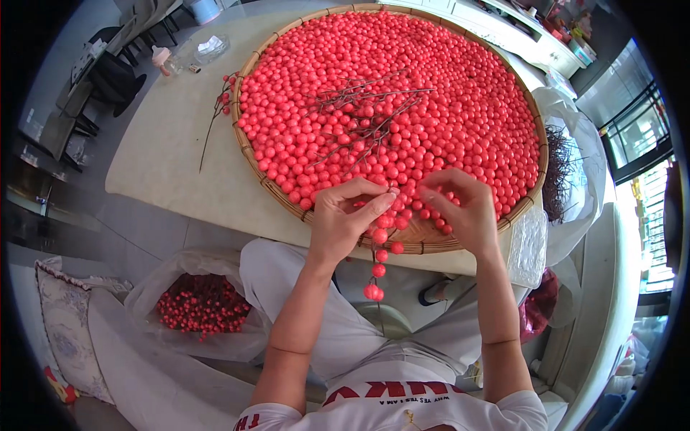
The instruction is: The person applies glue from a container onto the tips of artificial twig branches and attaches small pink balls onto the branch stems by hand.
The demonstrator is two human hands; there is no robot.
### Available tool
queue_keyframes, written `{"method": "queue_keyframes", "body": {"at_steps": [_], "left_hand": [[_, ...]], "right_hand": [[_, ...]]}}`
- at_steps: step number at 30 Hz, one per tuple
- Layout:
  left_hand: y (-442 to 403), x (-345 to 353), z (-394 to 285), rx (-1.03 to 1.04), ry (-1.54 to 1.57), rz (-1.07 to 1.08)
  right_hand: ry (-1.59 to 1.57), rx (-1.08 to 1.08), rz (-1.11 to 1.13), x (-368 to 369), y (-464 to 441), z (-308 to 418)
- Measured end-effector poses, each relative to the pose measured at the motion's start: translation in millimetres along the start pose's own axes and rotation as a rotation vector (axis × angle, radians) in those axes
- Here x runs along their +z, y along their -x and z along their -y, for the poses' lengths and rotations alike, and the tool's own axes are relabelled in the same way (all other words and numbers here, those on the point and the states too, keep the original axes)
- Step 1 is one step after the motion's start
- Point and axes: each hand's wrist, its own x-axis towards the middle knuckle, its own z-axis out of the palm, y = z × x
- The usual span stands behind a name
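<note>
My left hand (343, 217) pinches the upper part of an artificial berry branch (379, 271) at the near rim of a round woven tray (248, 147). The branch hangs down past the rim, with several red berries along its dark stem. Close by on the right, my right hand (463, 208) is closed at the fingertips over the tray's near edge; what it pinches, if anything, I cannot make out. Loose red berries (460, 93) fill the tray. Bare dark twigs (374, 129) lie on top of them.
The tray rests on a pale table (165, 144). A finished berry branch (215, 115) lies left of it. On the floor at left, a plastic bag (151, 287) holds berry branches (205, 305). Bare stems (557, 172) fill a bag at right. A baby bottle (164, 60) stands far left.
</note>
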Motion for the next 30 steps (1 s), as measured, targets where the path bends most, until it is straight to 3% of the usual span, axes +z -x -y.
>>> {"method": "queue_keyframes", "body": {"at_steps": [3,9,14,18,28,30], "left_hand": [[-1,2,10,0.218,-0.204,-0.026],[-1,3,12,0.294,-0.215,-0.028],[4,8,9,0.307,-0.218,-0.018],[6,9,6,0.386,-0.455,0.005],[4,10,13,0.402,-0.465,0.019],[3,11,10,0.291,-0.24,0.035]], "right_hand": [[-0.685,0.059,-0.127,2,2,24],[-0.743,0.057,-0.045,7,-5,36],[-0.594,0.089,0.048,-6,-5,38],[-0.568,0.107,0.112,-12,-7,38],[-0.489,0.136,0.132,-9,-6,28],[-0.523,0.118,0.021,-9,0,32]]}}
